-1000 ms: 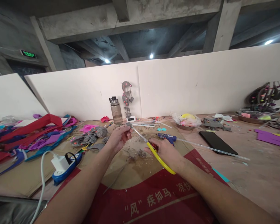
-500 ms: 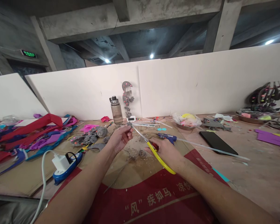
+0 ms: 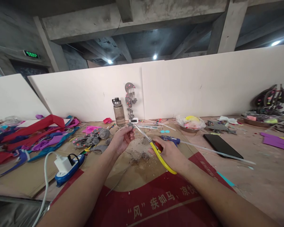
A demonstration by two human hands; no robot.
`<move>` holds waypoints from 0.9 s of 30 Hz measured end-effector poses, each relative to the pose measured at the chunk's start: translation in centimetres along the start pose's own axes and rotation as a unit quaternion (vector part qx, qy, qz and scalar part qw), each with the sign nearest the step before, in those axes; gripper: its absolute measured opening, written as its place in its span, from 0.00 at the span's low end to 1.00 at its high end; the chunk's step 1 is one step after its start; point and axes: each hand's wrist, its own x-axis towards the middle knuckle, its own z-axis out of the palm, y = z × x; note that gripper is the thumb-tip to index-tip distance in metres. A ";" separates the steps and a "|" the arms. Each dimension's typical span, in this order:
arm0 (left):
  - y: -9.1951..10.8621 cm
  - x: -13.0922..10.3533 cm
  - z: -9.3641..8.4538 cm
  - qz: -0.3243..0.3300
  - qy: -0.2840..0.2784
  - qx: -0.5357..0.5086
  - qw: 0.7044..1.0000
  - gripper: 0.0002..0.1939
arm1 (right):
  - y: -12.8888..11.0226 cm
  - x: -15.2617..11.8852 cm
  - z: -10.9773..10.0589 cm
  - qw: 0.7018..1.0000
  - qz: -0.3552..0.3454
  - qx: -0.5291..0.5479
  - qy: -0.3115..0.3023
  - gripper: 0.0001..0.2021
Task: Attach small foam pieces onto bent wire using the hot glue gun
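Observation:
My left hand (image 3: 123, 138) is closed, its fingertips pinching a small grey piece (image 3: 130, 125). In my right hand (image 3: 168, 151) are scissors with yellow handles (image 3: 162, 161); their blades (image 3: 143, 132) point up and left, with the tips beside the grey piece. A blue glue gun (image 3: 171, 139) lies just behind my right hand, a long clear stick reaching right from it. Loose grey yarn (image 3: 144, 155) rests on the cardboard between my forearms.
A water bottle (image 3: 119, 113) and a grey hanging ornament (image 3: 130, 97) are by the white board. Grey felt pieces (image 3: 92, 138), coloured cloth (image 3: 38, 132) and a blue power strip (image 3: 69, 171) are at left. A black phone (image 3: 222, 146) and a bowl (image 3: 190, 123) are at right.
The whole view has shifted slightly, so things appear a little further right. Both hands keep nearly the same pose, and the scissors have turned slightly.

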 end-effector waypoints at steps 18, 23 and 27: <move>0.1 -0.1 0.2 0.030 -0.014 0.034 0.999 0.10 | 0.3 -0.3 -0.1 0.988 0.030 -0.151 -0.004 0.12; 0.1 -0.1 0.2 0.032 -0.010 0.041 0.999 0.10 | 0.2 -0.3 -0.1 0.985 0.033 -0.169 -0.009 0.11; 0.1 -0.1 0.2 0.031 -0.015 0.048 0.998 0.11 | 0.2 -0.3 -0.1 0.985 0.028 -0.169 -0.009 0.12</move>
